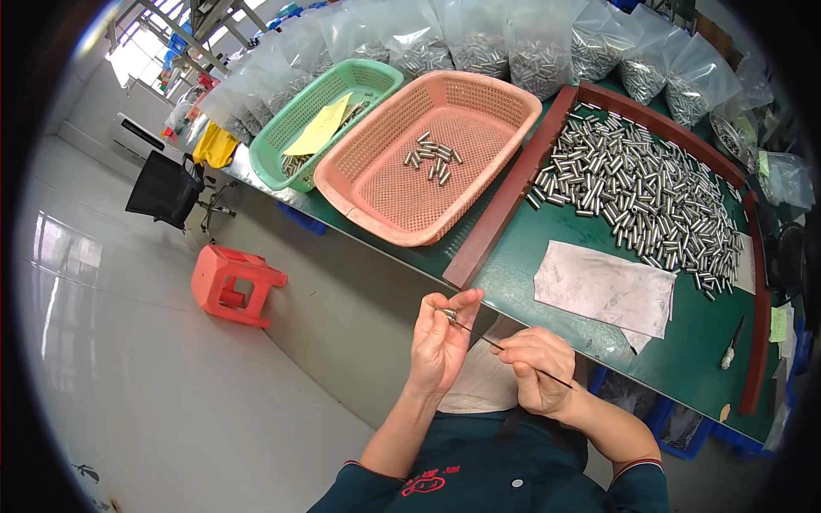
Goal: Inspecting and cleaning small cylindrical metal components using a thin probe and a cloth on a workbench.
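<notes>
My left hand (434, 355) is closed in a pinch on a small shiny metal cylinder (450, 314), held up before the table's front edge. In my right hand (539, 363) is a thin dark rod (481, 338), slanting up to the left. Its far end meets the cylinder at my left fingertips; whether it goes inside cannot be made out. Behind my hands, a stained pale cloth (603, 286) lies on the green table (522, 256). Beyond it spreads a large heap of similar metal cylinders (633, 184). Several more lie inside a pink plastic basket (342, 179).
A dark red wooden border (505, 209) frames the heap. A green basket (265, 154) holds a yellow paper (321, 126) and metal pieces. Filled clear bags (479, 51) line the back. A pointed tool (731, 344) lies at right. A red stool (231, 286) stands on the floor.
</notes>
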Motion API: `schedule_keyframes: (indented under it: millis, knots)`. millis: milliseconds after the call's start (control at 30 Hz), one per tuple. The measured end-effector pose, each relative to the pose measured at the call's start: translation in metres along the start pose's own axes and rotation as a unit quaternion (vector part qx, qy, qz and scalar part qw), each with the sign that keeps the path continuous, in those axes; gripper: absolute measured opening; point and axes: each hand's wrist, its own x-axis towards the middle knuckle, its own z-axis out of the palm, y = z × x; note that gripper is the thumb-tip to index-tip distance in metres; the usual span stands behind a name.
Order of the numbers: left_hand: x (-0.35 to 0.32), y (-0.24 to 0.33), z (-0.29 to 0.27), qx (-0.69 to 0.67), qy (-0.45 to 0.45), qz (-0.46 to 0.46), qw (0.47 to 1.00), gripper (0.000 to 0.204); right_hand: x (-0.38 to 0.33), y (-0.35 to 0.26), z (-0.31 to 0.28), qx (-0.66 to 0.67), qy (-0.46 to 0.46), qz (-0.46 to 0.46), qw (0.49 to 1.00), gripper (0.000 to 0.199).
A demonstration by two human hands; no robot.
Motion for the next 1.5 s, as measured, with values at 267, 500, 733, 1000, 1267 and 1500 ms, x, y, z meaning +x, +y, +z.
schedule_keyframes:
  millis: [267, 500, 733, 1000, 1267, 1500]
  knots:
    - [-0.003, -0.005, 0.004, 0.044, 0.023, 0.026, 0.998, 0.011, -0.002, -0.006, 0.000, -0.139, -0.073, -0.097, 0.983, 0.012]
    - [-0.009, 0.002, 0.001, 0.002, 0.063, 0.025, 0.998, 0.011, -0.004, -0.006, -0.012, -0.120, -0.021, -0.073, 0.990, 0.012]
    - [-0.012, 0.001, -0.002, -0.013, 0.058, 0.000, 0.998, 0.010, -0.010, -0.004, 0.004, -0.018, 0.024, 0.027, 0.999, 0.004]
    - [-0.012, 0.001, -0.003, 0.032, 0.041, 0.023, 0.998, 0.011, -0.010, -0.006, 0.009, -0.006, 0.024, 0.044, 0.999, 0.004]
    - [-0.014, 0.000, -0.003, 0.054, 0.029, 0.026, 0.998, 0.011, -0.008, -0.007, 0.011, -0.007, 0.010, 0.046, 0.999, 0.002]
    - [-0.016, 0.004, 0.003, 0.216, 0.001, 0.111, 0.970, 0.012, -0.006, -0.009, 0.000, -0.100, -0.058, -0.010, 0.993, 0.005]
